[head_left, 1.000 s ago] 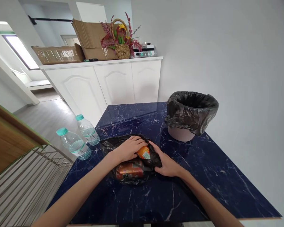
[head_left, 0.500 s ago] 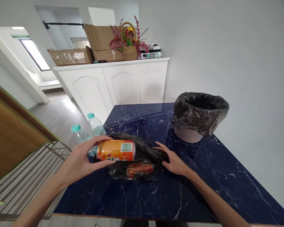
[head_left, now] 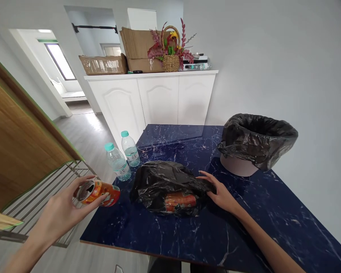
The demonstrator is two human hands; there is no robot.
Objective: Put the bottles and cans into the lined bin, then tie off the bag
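Note:
My left hand [head_left: 61,210] holds an orange drink can [head_left: 98,192] on its side, out over the table's left front corner, with its opened top turned towards me. My right hand [head_left: 220,191] rests with fingers apart on the right end of a crumpled black plastic bag [head_left: 165,180] that lies on the dark blue marbled table [head_left: 244,216]. A second orange can [head_left: 180,201] shows through the bag's lower side.
Two clear water bottles with teal caps [head_left: 118,162] [head_left: 130,149] stand at the table's left edge. A bin lined with a black bag [head_left: 258,142] sits at the right rear. A wire rack [head_left: 42,193] and wooden panel are left; white cabinets stand behind.
My left hand has drawn the orange can out of the bag and carried it left, past the table's corner. My right hand has stayed on the bag. My head has turned left.

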